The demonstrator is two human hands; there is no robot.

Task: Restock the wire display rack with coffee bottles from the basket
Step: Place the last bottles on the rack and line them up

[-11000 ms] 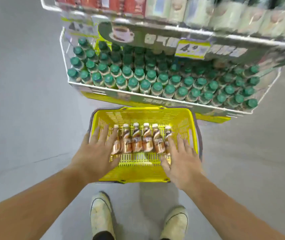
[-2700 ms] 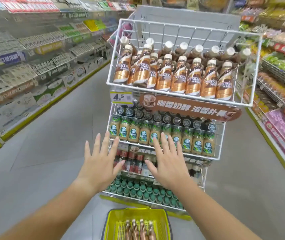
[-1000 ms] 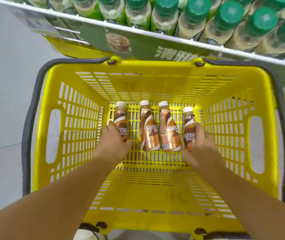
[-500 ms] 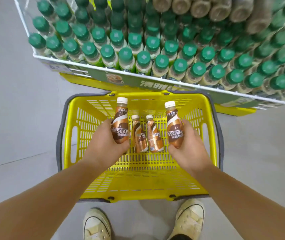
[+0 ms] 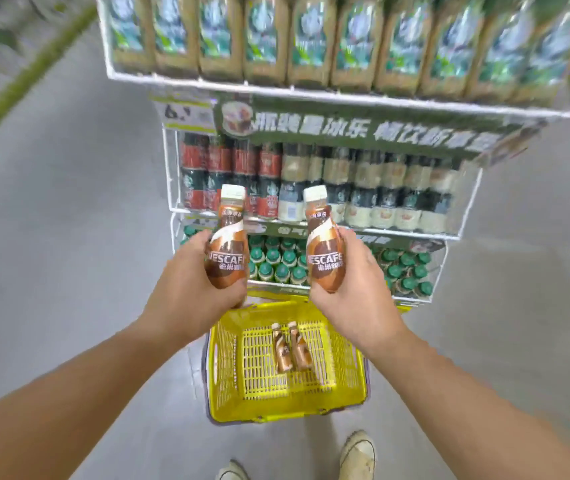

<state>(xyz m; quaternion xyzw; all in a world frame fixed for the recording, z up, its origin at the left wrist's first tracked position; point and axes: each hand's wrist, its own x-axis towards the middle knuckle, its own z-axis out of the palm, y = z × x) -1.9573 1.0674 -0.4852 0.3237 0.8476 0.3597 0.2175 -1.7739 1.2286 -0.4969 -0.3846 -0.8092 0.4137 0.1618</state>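
left hand [image 5: 190, 292]: fingers wrapped tight around the lower body of a Nescafé coffee bottle [image 5: 227, 244], cap up, held roughly upright in front of the rack

right hand [image 5: 352, 289]: same deal, fingers curled around a second Nescafé bottle [image 5: 325, 247], upright with a slight lean, label facing the camera

basket [image 5: 228, 407]: yellow plastic one sitting on the floor right at the foot of the rack, between the person's shoes and the bottom shelf. Two more coffee bottles [image 5: 290, 348] lying flat side by side on its bottom, so it's not empty yet

wire display rack [image 5: 463, 216]: white wire tiers. Bottom tier is all green-capped bottles [image 5: 404, 271], middle tier has dark and cream labelled bottles [image 5: 363, 188], the tier above that has green-labelled ones, pretty blurry. No spot for the brown Nescafé ones anywhere in view, so my guess is they belong on a tier higher up, out of frame

step in hand: looks like the carry part, both bottles lifted clear of the basket and on the way up to the rack, nothing shelved from this pair yet

next move: probably needs both arms raised a good bit more, then each bottle set down standing with the label out in whatever gap is free. After that, back down for the last two in the basket

watch out for: clipping the wire edge of the upper tiers on the way up
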